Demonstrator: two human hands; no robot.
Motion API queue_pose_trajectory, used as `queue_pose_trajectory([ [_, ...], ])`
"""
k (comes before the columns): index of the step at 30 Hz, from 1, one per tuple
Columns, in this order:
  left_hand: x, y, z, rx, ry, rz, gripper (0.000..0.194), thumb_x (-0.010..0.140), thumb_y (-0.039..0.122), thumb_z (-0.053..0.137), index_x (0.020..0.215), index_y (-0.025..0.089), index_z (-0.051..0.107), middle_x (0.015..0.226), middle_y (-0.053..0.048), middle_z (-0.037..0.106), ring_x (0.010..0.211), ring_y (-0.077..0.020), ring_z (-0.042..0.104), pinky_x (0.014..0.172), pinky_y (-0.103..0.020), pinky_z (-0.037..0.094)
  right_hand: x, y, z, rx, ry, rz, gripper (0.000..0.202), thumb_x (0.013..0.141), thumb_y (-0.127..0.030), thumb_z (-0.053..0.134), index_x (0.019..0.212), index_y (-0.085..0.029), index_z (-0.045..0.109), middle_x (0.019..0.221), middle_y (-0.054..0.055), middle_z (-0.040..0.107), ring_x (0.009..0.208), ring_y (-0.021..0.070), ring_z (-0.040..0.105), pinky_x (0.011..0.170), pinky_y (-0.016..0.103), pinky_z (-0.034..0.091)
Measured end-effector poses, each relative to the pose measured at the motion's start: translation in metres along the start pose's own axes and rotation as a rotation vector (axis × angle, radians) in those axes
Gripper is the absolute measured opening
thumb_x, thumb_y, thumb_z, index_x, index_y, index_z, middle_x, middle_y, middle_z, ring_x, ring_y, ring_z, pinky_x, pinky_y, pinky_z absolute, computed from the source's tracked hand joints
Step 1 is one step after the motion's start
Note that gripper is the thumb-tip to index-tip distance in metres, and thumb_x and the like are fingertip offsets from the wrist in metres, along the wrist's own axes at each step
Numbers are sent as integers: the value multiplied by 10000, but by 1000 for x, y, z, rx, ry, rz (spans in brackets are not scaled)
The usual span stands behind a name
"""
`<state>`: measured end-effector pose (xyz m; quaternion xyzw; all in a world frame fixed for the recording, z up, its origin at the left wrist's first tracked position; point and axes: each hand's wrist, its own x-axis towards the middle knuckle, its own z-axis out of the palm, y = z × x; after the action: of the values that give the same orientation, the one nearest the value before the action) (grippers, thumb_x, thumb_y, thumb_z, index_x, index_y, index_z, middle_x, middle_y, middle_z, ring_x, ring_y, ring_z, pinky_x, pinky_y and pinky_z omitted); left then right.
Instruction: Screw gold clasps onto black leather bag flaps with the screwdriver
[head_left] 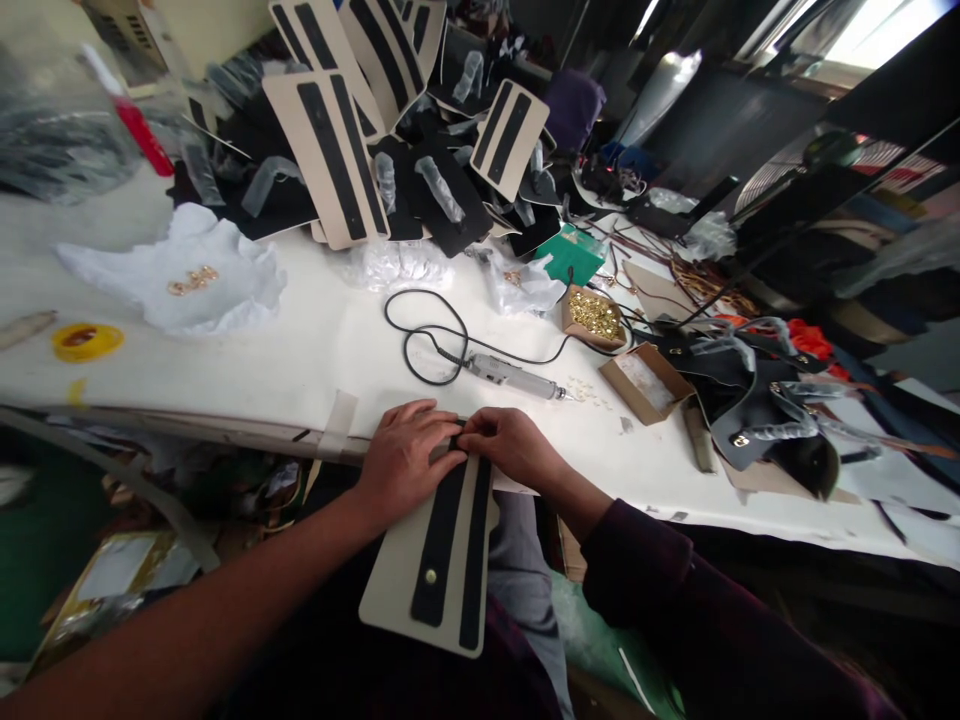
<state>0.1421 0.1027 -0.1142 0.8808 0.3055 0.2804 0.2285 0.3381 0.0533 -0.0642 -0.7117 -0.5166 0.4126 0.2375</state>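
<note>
A beige panel with two black strips [451, 540] slants from the table's front edge down over my lap. One strip carries a small brass-coloured stud [430, 577] near the lower end. My left hand [405, 462] grips the panel's upper end, fingers across it and thumb pressed down. Right beside it, my right hand [511, 440] is closed in a pinch at the panel's top edge, close to the left fingertips. Whatever the right fingertips hold is hidden. Just beyond my hands lies a grey electric screwdriver [517, 377] with a looped black cord.
Similar panels [330, 160] are heaped at the back of the white table [315, 330]. A box of brass-coloured hardware [596, 315] and an open cardboard box [646, 382] stand to the right, near black bag parts [757, 410]. Yellow tape [88, 341] lies left.
</note>
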Motion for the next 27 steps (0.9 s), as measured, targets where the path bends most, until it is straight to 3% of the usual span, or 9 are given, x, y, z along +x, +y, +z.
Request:
queue_pose_trajectory([
  [19, 1, 0, -1, 4, -11, 2, 247, 898, 324, 787, 1139, 280, 755, 1280, -27, 766, 1329, -333, 583, 1096, -527, 451, -2, 0, -2, 2, -23, -12, 144, 820, -294, 710, 870, -181, 784, 748, -21, 696, 709, 141, 573, 661, 262, 417],
  [24, 1, 0, -1, 11, -11, 4, 279, 891, 314, 798, 1163, 278, 747, 1287, -23, 763, 1331, -329, 577, 1097, -527, 446, -5, -3, -8, 28, -26, -26, 246, 895, -402, 681, 863, -176, 773, 761, -4, 706, 715, 155, 599, 655, 273, 434],
  [27, 1, 0, -1, 10, -12, 1, 260, 897, 321, 797, 1148, 273, 747, 1288, -21, 762, 1333, -327, 575, 1098, -522, 443, -4, 2, -21, -68, 192, -141, 227, 921, -388, 682, 977, -186, 767, 910, 44, 744, 819, 195, 657, 737, 303, 491],
])
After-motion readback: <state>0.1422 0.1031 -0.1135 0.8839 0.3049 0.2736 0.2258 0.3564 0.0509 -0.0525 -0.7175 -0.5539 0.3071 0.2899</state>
